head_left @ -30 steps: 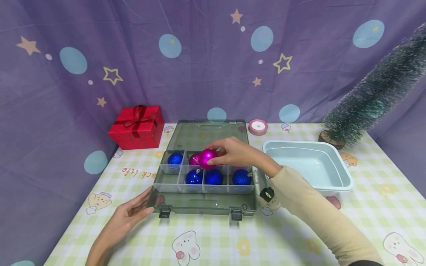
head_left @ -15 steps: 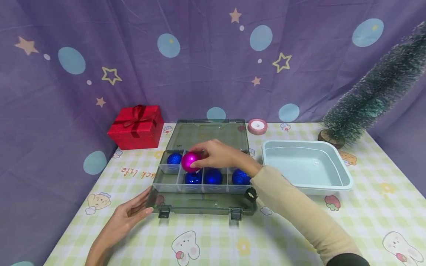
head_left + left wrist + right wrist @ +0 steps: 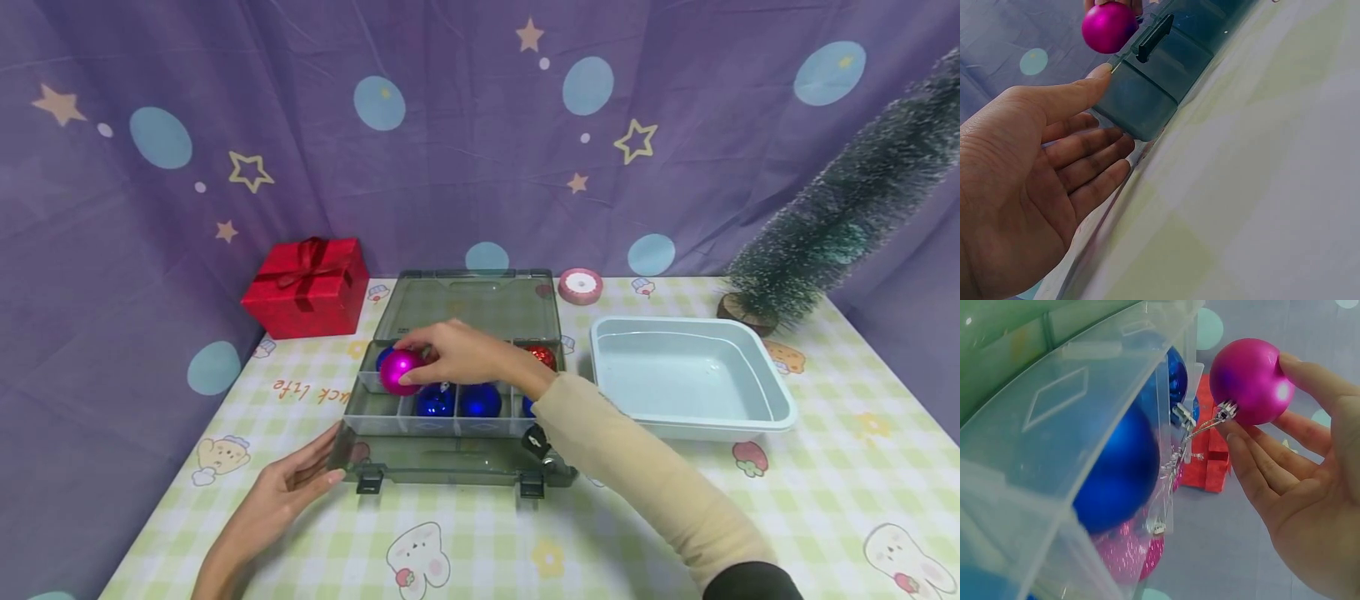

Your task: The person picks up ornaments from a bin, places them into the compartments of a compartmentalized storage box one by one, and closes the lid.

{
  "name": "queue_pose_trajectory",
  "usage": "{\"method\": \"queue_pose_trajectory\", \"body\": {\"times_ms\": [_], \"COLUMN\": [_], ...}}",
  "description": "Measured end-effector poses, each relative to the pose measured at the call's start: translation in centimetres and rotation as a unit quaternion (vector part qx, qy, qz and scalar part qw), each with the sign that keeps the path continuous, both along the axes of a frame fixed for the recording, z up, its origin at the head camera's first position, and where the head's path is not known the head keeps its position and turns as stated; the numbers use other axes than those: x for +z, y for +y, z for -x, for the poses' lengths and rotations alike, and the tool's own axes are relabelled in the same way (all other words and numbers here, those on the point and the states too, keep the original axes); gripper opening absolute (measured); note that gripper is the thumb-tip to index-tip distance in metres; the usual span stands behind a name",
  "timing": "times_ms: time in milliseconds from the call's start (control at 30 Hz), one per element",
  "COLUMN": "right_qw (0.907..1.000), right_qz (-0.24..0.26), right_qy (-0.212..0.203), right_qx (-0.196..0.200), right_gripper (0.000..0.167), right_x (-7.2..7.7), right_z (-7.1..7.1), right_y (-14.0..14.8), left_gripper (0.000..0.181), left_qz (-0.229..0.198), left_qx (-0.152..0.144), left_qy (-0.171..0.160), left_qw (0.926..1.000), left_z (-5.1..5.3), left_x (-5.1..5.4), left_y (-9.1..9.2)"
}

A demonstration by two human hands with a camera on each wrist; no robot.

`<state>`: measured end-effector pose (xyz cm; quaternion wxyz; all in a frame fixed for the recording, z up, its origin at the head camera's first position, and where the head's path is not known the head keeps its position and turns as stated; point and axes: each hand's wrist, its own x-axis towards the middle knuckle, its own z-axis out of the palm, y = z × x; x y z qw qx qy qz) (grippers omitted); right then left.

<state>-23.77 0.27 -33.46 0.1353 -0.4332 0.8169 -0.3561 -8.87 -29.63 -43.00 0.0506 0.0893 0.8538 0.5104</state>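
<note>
My right hand (image 3: 467,354) pinches a shiny magenta Christmas bauble (image 3: 400,372) between thumb and fingers, above the left end of a translucent grey divided case (image 3: 442,457). In the right wrist view the silver cap and string of the bauble (image 3: 1250,375) point down toward the case. Blue baubles (image 3: 480,401) sit in the front compartments; the front-left compartment (image 3: 373,405) shows bare. Another blue one at back left is mostly hidden behind the magenta bauble. A red glittery bauble (image 3: 542,357) lies at back right. My left hand (image 3: 277,496), fingers loosely extended, rests against the case's front-left corner.
Behind the case its lid (image 3: 480,304) lies open. At right stands a pale blue basin (image 3: 693,429), with a small frosted tree (image 3: 832,217) behind it. A red gift box (image 3: 309,292) is at back left, a ribbon roll (image 3: 580,286) at the back.
My right hand has carried the magenta bauble leftward across the case, from above the middle compartments to the left end. The red bauble has come into view. My left hand has stayed put.
</note>
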Motion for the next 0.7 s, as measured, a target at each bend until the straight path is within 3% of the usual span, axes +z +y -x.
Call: {"method": "queue_pose_trajectory", "body": {"times_ms": [300,533,700], "right_qw": [0.9999,0.9993,0.9990], "right_qz": [0.003,-0.009,-0.021], "right_qy": [0.000,0.035,0.033], "right_qx": [0.011,0.013,0.021], "right_gripper": [0.047,0.044,0.043], "right_x": [-0.4,-0.7,-1.1], "right_z": [0.2,0.3,0.1], "right_y": [-1.8,-3.0,-3.6], "left_gripper": [0.064,0.064,0.064], "left_qz": [0.004,0.005,-0.002], "left_qx": [0.001,0.005,0.001], "left_qy": [-0.002,-0.010,-0.008], "left_qw": [1.0000,0.9999,1.0000], "left_z": [0.0,0.0,0.1], "left_x": [0.0,0.1,0.1], "left_y": [0.0,0.0,0.1]}}
